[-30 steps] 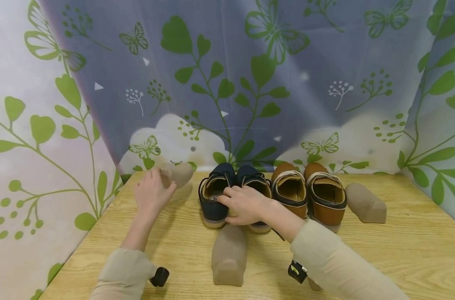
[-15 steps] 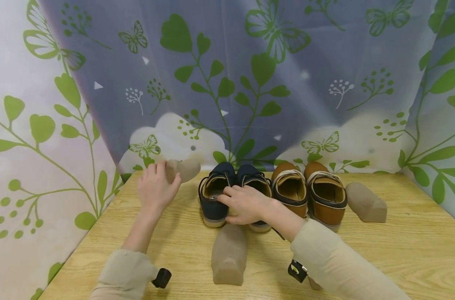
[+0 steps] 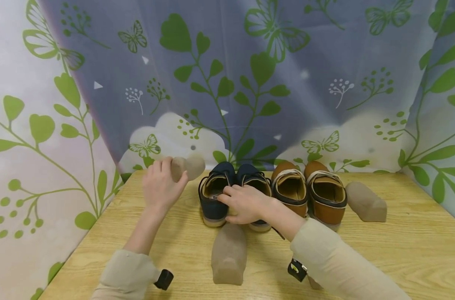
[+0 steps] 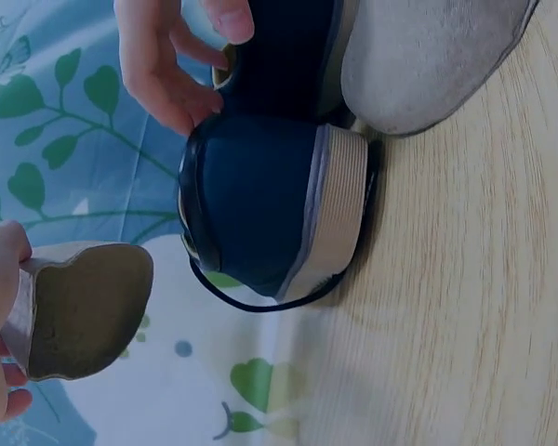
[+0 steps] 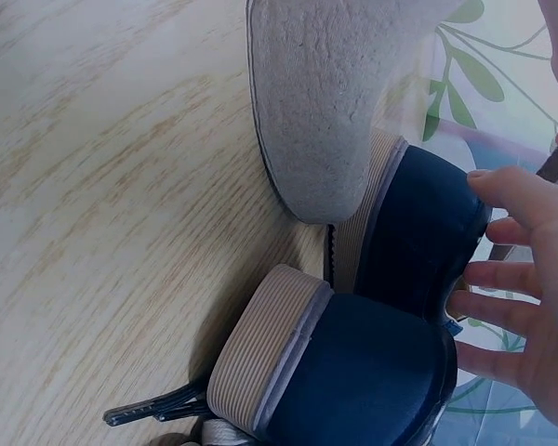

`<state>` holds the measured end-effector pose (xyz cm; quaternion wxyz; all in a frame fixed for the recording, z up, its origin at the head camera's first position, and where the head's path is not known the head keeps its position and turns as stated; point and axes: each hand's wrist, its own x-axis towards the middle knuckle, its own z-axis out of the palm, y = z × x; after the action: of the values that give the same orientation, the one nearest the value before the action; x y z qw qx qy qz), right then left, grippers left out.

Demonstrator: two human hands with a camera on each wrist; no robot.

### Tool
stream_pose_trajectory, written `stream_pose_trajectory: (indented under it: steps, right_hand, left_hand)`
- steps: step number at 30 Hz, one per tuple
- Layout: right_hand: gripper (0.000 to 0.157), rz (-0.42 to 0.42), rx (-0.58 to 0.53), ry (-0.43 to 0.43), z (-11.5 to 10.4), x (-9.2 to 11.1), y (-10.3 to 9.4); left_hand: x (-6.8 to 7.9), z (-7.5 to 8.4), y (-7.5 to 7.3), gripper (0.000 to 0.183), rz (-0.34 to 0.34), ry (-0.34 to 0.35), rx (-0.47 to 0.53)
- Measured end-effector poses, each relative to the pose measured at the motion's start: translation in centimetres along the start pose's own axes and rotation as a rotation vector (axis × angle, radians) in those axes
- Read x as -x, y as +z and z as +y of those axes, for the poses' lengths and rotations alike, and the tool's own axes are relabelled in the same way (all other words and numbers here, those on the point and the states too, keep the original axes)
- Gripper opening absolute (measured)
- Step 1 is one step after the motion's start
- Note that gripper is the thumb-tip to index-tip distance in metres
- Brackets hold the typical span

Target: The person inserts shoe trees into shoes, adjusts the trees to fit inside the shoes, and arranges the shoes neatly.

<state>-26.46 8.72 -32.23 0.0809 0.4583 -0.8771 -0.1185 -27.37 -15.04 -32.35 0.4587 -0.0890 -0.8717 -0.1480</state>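
My left hand (image 3: 161, 183) grips a grey-brown moulded shoe insert (image 3: 194, 166) at the back left, raised above the table. Its hollow back end shows in the left wrist view, rounded toe pointing toward the shoes. My right hand (image 3: 246, 204) holds the collar of the left navy shoe (image 3: 212, 210), with the thumb at the heel in the right wrist view. Beside it stands the right navy shoe (image 3: 260, 227), partly hidden by that hand. Just in front of the pair lies another shoe insert (image 3: 229, 258).
Two brown shoes (image 3: 326, 210) with white laces stand right of the navy pair. A third insert (image 3: 366, 204) lies to their right. Part of another grey-brown piece (image 3: 314, 284) shows beside my right sleeve. A patterned cloth (image 3: 227, 83) hangs behind the wooden table (image 3: 381, 258).
My left hand has moved slightly right with the insert, bringing it closer to the left navy shoe; the insert has turned a little. The right hand and the shoes have stayed put.
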Motion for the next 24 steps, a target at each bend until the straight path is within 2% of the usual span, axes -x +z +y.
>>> stream_pose_trajectory:
  steps: [7, 13, 24]
  right_hand:
    - [0.054, -0.035, -0.025, 0.013, 0.1, -0.2, -0.2]
    - [0.054, -0.026, -0.021, 0.005, 0.2, -0.2, -0.3]
    - [0.055, -0.058, -0.052, 0.030, 0.1, -0.1, -0.3]
  left_hand:
    - [-0.2, 0.8, -0.4, 0.048, -0.025, -0.015, 0.004]
    - [-0.4, 1.5, -0.8, 0.050, -0.048, -0.040, 0.015]
    - [-0.1, 2.5, -1.4, 0.048, -0.011, -0.022, 0.019]
